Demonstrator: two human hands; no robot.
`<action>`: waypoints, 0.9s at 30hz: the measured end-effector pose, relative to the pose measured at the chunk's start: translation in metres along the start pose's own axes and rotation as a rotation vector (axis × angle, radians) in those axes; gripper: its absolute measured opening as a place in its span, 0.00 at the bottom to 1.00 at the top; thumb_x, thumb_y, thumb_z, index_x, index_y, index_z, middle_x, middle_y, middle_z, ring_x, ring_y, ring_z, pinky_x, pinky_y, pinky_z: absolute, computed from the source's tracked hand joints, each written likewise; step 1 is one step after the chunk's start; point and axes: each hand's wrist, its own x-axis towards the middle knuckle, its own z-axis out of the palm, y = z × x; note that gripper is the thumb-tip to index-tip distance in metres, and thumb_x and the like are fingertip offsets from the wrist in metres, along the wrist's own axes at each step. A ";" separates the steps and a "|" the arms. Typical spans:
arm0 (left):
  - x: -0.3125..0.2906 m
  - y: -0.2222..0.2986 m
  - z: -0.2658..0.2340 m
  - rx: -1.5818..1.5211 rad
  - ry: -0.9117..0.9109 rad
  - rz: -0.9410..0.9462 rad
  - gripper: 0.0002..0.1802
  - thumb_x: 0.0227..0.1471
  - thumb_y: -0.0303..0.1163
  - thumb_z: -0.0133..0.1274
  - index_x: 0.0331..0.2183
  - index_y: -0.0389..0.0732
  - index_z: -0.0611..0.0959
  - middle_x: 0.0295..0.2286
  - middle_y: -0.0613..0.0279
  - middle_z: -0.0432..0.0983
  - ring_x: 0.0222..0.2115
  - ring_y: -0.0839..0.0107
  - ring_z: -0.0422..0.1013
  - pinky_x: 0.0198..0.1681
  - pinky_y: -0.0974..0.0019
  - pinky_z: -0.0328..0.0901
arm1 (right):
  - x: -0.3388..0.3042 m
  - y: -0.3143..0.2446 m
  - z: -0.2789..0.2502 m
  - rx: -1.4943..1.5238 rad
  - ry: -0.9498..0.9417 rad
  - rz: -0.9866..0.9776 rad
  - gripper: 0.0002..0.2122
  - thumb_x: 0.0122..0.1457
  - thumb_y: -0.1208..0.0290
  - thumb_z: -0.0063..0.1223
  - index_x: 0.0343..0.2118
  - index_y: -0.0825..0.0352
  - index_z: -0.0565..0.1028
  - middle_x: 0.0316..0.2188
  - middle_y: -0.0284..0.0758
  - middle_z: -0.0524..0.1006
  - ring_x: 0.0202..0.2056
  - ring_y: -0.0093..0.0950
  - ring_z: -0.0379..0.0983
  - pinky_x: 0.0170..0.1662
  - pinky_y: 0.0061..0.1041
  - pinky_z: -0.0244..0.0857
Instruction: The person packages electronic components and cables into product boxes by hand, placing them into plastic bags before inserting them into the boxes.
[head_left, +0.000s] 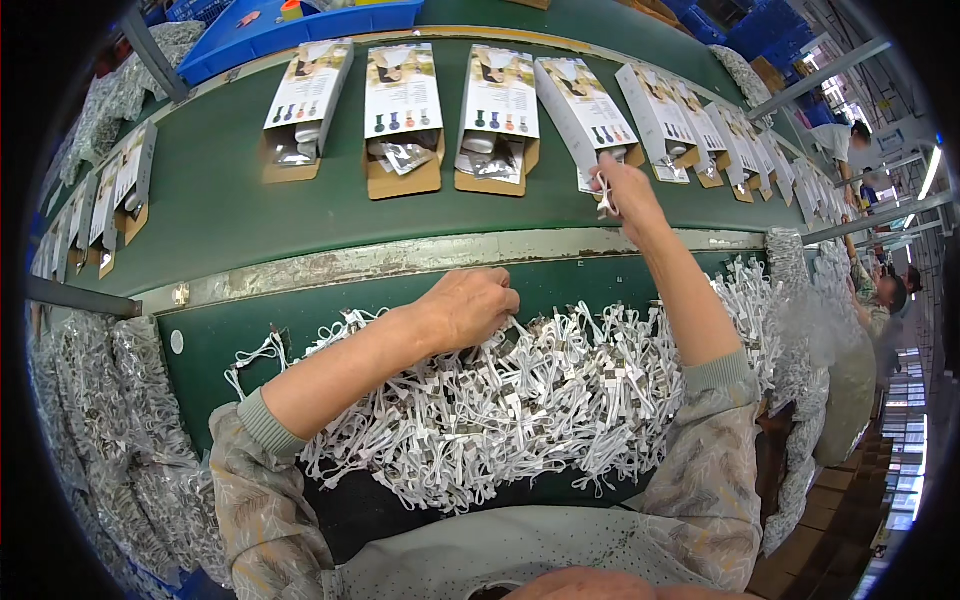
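A large heap of short white USB cables [500,410] lies on the green bench in front of me. At its far edge my left hand [465,308] is closed, with a white strand of cable at its fingertips; the rest of its grip is hidden. Farther off and to the right, my right hand [628,195] pinches a bundled white USB cable [604,196]. It is at the near, open end of a tilted white printed box [590,110], where a white item shows inside. Three more boxes, including a middle one [403,110], lie left of it with flaps open.
The boxes lie on a green conveyor belt [210,200] behind a worn metal rail [380,270]. More boxes [740,145] line the belt rightward and leftward. Plastic-bagged goods [90,400] flank the bench. A blue tray [300,30] stands beyond; other people [840,145] are far right.
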 end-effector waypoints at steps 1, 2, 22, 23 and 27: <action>-0.002 0.002 -0.002 0.029 -0.052 -0.032 0.08 0.43 0.27 0.52 0.31 0.39 0.79 0.32 0.56 0.72 0.34 0.56 0.70 0.37 0.58 0.66 | -0.010 -0.005 0.012 -0.001 -0.008 0.027 0.12 0.57 0.61 0.46 0.32 0.65 0.74 0.19 0.23 0.69 0.16 0.13 0.55 0.17 0.16 0.44; -0.002 0.001 -0.001 0.056 0.016 0.001 0.06 0.42 0.28 0.53 0.27 0.39 0.79 0.29 0.57 0.72 0.31 0.57 0.71 0.34 0.57 0.65 | -0.013 -0.006 0.017 0.020 -0.063 -0.002 0.12 0.57 0.61 0.47 0.32 0.65 0.74 0.19 0.23 0.69 0.16 0.13 0.55 0.17 0.15 0.43; 0.111 -0.052 0.002 -1.131 0.782 -0.769 0.08 0.48 0.30 0.51 0.26 0.34 0.76 0.18 0.62 0.73 0.15 0.76 0.68 0.17 0.73 0.63 | 0.055 0.016 -0.008 -1.059 -0.312 -1.471 0.11 0.48 0.81 0.47 0.37 0.69 0.69 0.37 0.41 0.70 0.42 0.40 0.66 0.48 0.32 0.61; 0.123 -0.050 0.001 -1.144 0.773 -0.773 0.08 0.48 0.28 0.50 0.26 0.33 0.76 0.19 0.60 0.74 0.16 0.74 0.70 0.18 0.73 0.66 | 0.057 0.016 -0.013 -1.024 -0.299 -1.439 0.10 0.47 0.82 0.47 0.35 0.70 0.70 0.35 0.41 0.70 0.41 0.39 0.66 0.47 0.31 0.61; 0.142 -0.057 -0.003 -1.301 0.735 -0.629 0.08 0.48 0.24 0.49 0.31 0.29 0.76 0.26 0.56 0.76 0.24 0.71 0.74 0.26 0.73 0.70 | 0.063 0.029 -0.012 -0.774 -0.110 -1.146 0.09 0.45 0.85 0.44 0.29 0.67 0.72 0.30 0.38 0.72 0.36 0.37 0.68 0.40 0.31 0.64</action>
